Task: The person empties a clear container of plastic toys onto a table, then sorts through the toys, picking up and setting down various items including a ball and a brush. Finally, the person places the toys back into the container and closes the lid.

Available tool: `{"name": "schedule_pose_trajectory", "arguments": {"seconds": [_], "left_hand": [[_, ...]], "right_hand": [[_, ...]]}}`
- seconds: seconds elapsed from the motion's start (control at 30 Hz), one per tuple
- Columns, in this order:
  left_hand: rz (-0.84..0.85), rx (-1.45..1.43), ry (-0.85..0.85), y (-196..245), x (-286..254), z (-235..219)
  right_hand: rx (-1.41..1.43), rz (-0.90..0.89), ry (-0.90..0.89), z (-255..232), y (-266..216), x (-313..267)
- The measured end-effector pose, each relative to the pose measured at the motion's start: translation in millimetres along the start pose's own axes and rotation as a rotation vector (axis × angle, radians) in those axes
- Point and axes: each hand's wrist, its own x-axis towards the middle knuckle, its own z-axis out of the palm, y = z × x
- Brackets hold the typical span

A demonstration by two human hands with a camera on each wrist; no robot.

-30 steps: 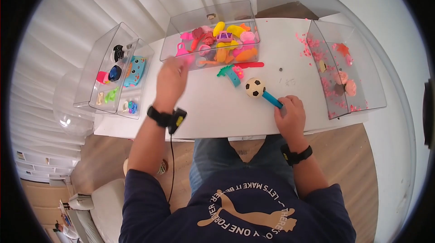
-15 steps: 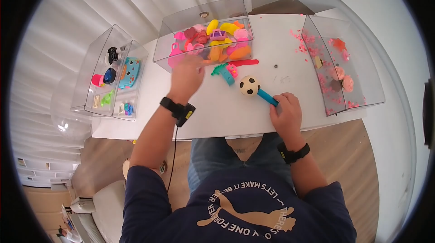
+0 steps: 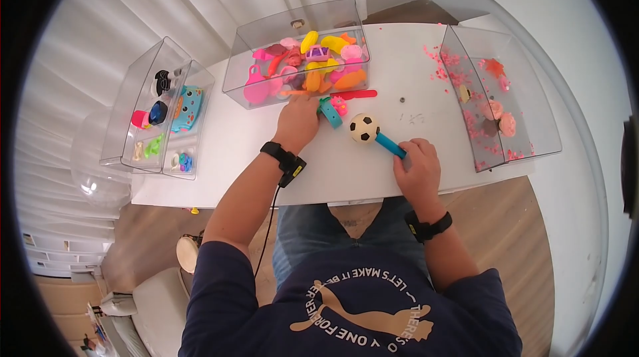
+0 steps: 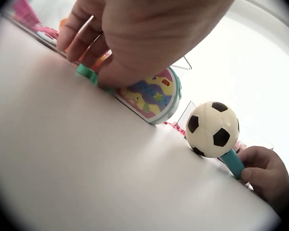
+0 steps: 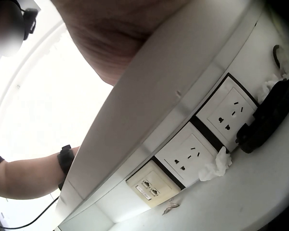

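Note:
My left hand (image 3: pixel 297 123) pinches the green edge of a teal toy (image 3: pixel 331 112) on the white table. In the left wrist view, the thumb and fingers of this hand (image 4: pixel 130 36) meet at the green part, and the toy's colourful patterned face (image 4: pixel 151 96) stands beside them. My right hand (image 3: pixel 419 169) grips the blue handle (image 3: pixel 391 145) of a soccer-ball toy (image 3: pixel 364 128); the ball lies to the right of the teal toy. Only the base of the right hand (image 5: pixel 120 33) shows in the right wrist view.
A clear bin (image 3: pixel 234 96) of colourful toys stands at the back, a red stick (image 3: pixel 359 94) before it. Another divided bin (image 3: pixel 106 151) is at left. At right, a clear bin (image 3: pixel 480 151) holds flowers and pink bits. Wall sockets (image 5: pixel 188 154) lie below the table edge.
My left hand has moved right from the front of the back bin to the teal toy and pinches it. The right hand keeps its grip on the blue handle.

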Motion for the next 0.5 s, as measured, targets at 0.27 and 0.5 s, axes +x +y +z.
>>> {"name": "schedule_pose_trajectory", "arguments": {"seconds": [0.27, 0.5], "left_hand": [[-0.094, 0.006, -0.122, -20, -14, -14], [-0.407, -0.582, -0.137, -48, -37, -54]], "right_hand": [[-0.011, -0.015, 0.005, 0, 1, 0], [-0.029, -0.009, 0.0, 0, 4, -1]]}}
